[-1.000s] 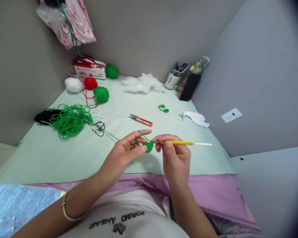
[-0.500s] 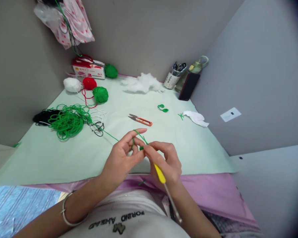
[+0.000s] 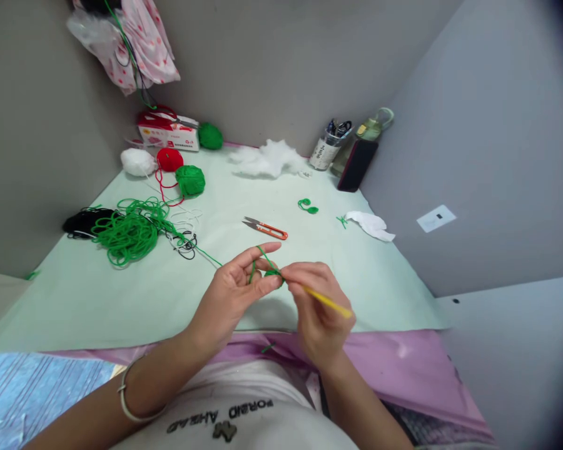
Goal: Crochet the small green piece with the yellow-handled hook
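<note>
My left hand (image 3: 229, 290) pinches a small green crochet piece (image 3: 274, 273) between thumb and fingers. Green yarn (image 3: 209, 257) runs from a loose tangle (image 3: 129, 234) on the left, round the fingers and over the raised index finger. In my right hand (image 3: 321, 306) is a crochet hook with a yellow handle (image 3: 331, 302), held like a pen; its tip meets the crochet piece and is hidden by the fingers. Beyond the hands lie orange-handled thread snips (image 3: 266, 229), their blades pointing left. A small curled green crocheted piece (image 3: 308, 206) rests further back.
White stuffing (image 3: 269, 159) sits at the back, beside a pen cup (image 3: 326, 150), a bottle (image 3: 370, 125) and a phone (image 3: 358, 165). On the left are green (image 3: 190, 180), red (image 3: 169, 160) and white (image 3: 138, 162) yarn balls and black yarn (image 3: 89, 222). A crumpled tissue (image 3: 370, 225) lies right.
My right hand has turned, swinging the hook's yellow handle from pointing down toward my body to pointing right. The left fingers have shifted slightly, and more of the green piece shows.
</note>
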Available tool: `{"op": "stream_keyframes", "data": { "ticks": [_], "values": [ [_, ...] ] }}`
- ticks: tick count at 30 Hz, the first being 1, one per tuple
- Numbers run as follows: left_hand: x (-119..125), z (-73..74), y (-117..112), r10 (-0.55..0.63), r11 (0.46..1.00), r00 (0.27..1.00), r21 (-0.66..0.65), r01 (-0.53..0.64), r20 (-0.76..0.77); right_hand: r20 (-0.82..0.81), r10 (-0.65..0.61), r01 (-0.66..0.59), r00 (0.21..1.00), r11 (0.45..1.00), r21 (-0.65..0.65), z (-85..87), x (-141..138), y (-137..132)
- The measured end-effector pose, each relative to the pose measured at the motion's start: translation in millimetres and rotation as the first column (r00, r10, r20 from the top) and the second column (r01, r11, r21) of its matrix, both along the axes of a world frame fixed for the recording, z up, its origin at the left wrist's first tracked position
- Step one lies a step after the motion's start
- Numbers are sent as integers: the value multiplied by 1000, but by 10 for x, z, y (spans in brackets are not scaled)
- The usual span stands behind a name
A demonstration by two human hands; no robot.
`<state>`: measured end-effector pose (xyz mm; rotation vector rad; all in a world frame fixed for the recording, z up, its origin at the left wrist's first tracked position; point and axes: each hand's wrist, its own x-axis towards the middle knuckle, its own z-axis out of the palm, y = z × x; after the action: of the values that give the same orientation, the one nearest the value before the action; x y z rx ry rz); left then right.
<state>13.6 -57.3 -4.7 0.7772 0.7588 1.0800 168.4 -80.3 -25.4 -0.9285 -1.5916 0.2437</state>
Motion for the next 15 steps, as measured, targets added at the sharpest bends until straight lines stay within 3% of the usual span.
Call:
{"op": "stream_keyframes", "data": {
  "ticks": [3,6,9,11,15],
  "values": [
    [-22,-6,40,-90,989,992,-112,99,91,168,-95,73,981,988,134,-20,35,-24],
    [-54,23,88,-130,971,977,-179,159,167,-82,-27,28,996,1000,13,29,77,12],
    [-57,63,88,-77,989,990,-116,90,117,-394,79,-152,916,976,-158,90,74,57],
    [-51,72,62,-60,998,997,-25,61,38,-421,128,-226,898,955,-193,104,52,69],
    [-71,46,15,-75,993,993,87,83,-85,-461,101,-235,882,941,-245,89,35,79]
  ]
}}
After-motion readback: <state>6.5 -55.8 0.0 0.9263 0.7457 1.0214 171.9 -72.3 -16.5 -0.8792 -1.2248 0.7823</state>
